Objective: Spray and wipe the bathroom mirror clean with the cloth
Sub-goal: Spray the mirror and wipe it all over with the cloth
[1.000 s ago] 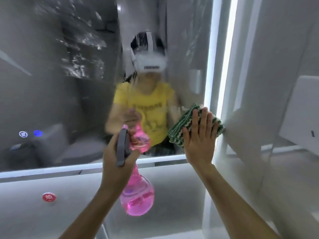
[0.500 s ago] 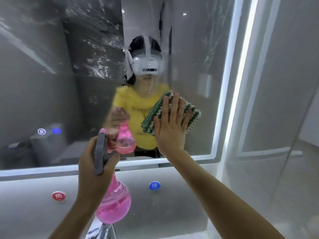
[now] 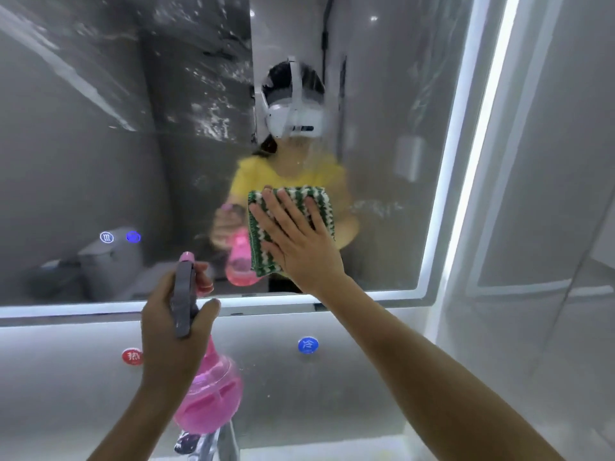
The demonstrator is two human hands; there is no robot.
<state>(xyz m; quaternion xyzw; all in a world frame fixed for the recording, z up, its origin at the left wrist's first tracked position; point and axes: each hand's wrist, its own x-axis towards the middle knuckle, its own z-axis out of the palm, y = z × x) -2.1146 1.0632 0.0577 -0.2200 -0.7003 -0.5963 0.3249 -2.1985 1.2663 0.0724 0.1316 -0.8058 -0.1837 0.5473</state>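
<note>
Mirror glass lies straight ahead of us, and our right hand presses the green-and-white cloth flat against its lower middle, fingers straight and spread, no curl round the fabric. The cloth sticks out past the fingertips toward 12 and 10 o'clock, its long side running roughly upright. Splashed streaks sit on the glass toward 10 and 11 o'clock from this grip, so we judge the wipe should travel up and left. Our left hand, at 7 o'clock from the cloth and off the glass, has its grip clamped round the pink spray bottle, nozzle up. Below the lit mirror edge are red and blue tap markers on the grey wall.
</note>
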